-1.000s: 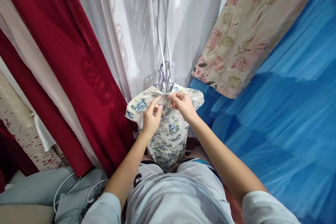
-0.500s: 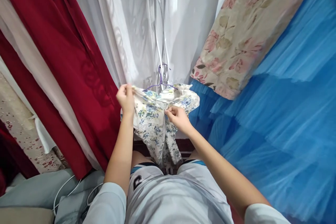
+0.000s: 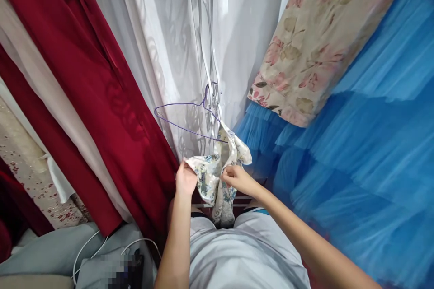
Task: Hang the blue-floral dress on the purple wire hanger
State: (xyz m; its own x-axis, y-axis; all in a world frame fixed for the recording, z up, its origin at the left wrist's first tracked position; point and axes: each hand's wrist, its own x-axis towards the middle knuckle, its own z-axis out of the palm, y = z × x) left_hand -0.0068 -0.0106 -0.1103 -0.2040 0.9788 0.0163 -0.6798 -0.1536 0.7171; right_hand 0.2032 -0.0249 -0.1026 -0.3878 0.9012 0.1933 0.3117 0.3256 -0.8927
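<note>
Hands apart, both pinching the blue-floral top (image 3: pixel 207 174): left hand (image 3: pixel 186 180) on the slack sleeve side, right hand (image 3: pixel 240 179) on the front edge. Top hangs lopsided in front of the lap, only on the right end of the purple wire hanger (image 3: pixel 205 101). Risk, my read: a hard tug could snag fabric on that wire end, bending it or popping the hook loose.

Beyond the left hand (image 3: pixel 186 179), the purple hanger (image 3: pixel 183 103) crosses the way; inside its frame is free room. Red cloth (image 3: pixel 98 76) limits the left, blue tulle (image 3: pixel 339 153) the right.
</note>
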